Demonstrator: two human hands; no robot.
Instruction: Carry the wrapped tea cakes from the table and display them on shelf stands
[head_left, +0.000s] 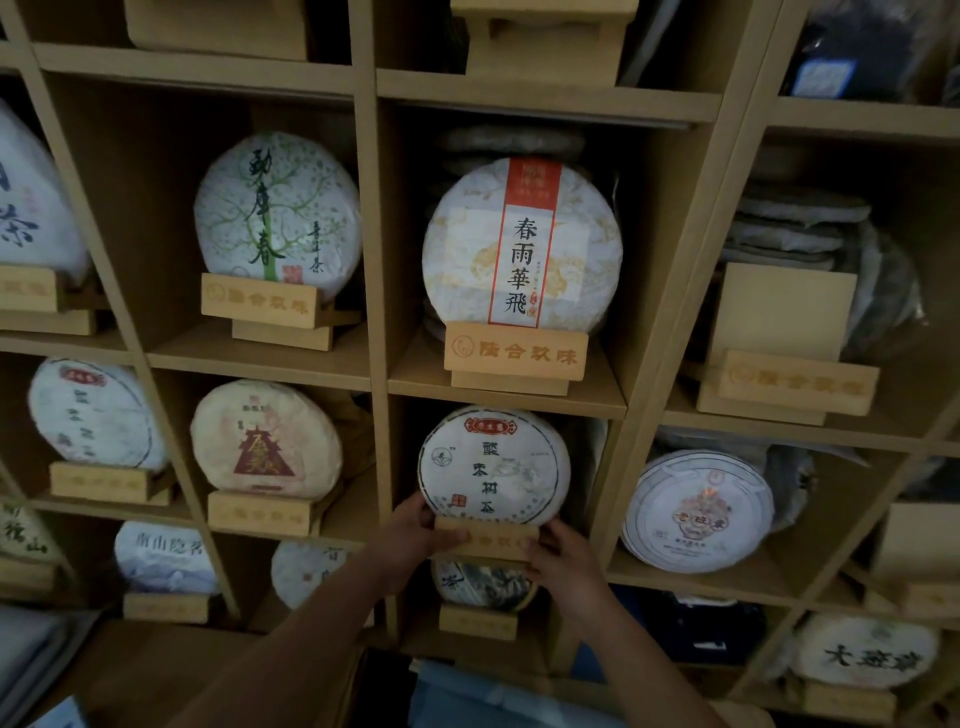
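While both hands steady it, I log one tea cake upright on its stand: left hand and right hand pinching the stand's ends. Right of that stand, one cake leans standless; above that, an empty stand. Placement nearly done; more remain.

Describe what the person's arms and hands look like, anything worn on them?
Both forearms are bare as far as the picture shows: no sleeves, gloves, watch or bracelets. The left hand and right hand show no rings, though the light is dim.
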